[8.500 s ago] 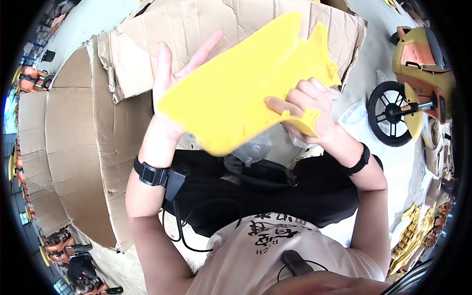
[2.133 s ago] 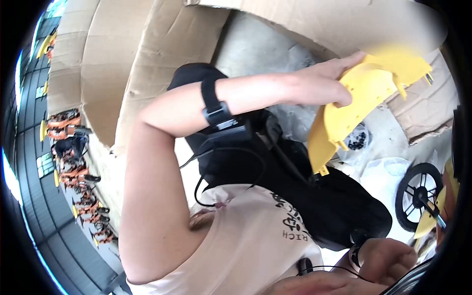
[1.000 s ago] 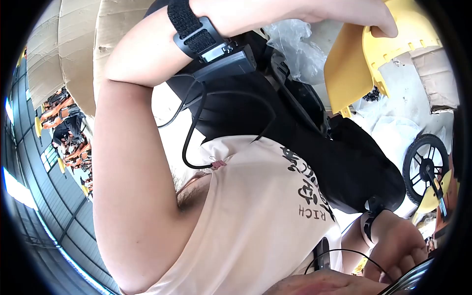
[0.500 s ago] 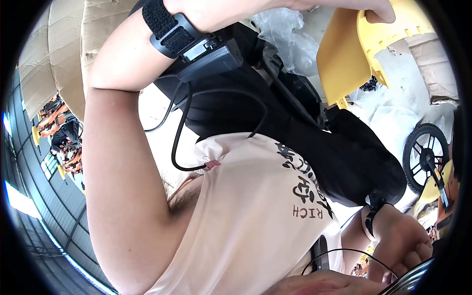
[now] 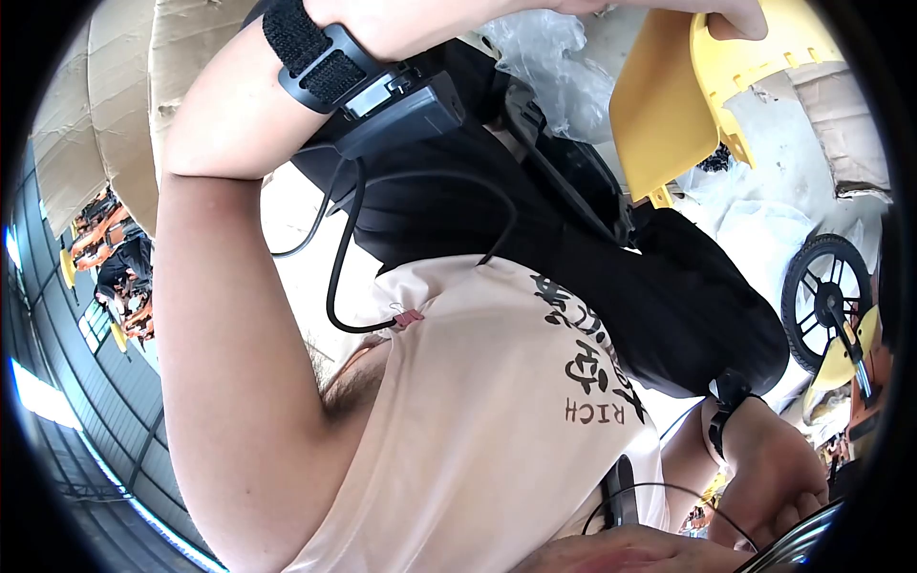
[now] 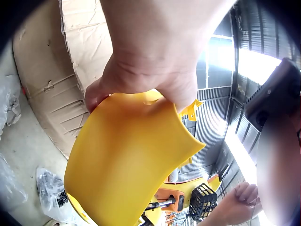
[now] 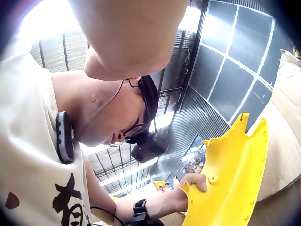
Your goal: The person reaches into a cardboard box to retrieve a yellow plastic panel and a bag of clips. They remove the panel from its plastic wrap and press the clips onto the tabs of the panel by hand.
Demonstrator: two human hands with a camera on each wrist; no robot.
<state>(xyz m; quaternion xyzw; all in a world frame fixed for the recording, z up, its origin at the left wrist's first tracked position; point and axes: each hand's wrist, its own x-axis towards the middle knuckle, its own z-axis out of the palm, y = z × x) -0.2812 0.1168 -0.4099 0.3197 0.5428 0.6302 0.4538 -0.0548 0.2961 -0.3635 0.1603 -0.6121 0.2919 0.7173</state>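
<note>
My left hand [image 5: 735,19] grips a yellow plastic body panel [image 5: 669,105] at its upper edge. The left wrist view shows the panel's smooth curved outer face below the hand, with thumb and fingers on opposite sides of the top edge. Its ribbed inner side with small tabs and a screw boss faces the right wrist camera, where the left thumb [image 7: 197,181] lies over the edge. My right hand [image 5: 774,477] is raised beside my head, away from the panel. Its fingers are curled in like a fist, with nothing visible in them.
Large cardboard sheets [image 6: 47,84] lie on the floor. Clear plastic bags [image 5: 559,72], one with small black parts [image 6: 62,197], lie near the panel. A black-wheeled scooter [image 5: 826,296] stands at the right. A black cable [image 5: 339,258] runs from the left wrist device.
Earlier both hands were at the panel. The right hand has let go and risen to the head, while the left hand took hold. In the last half second only slight shifts show.
</note>
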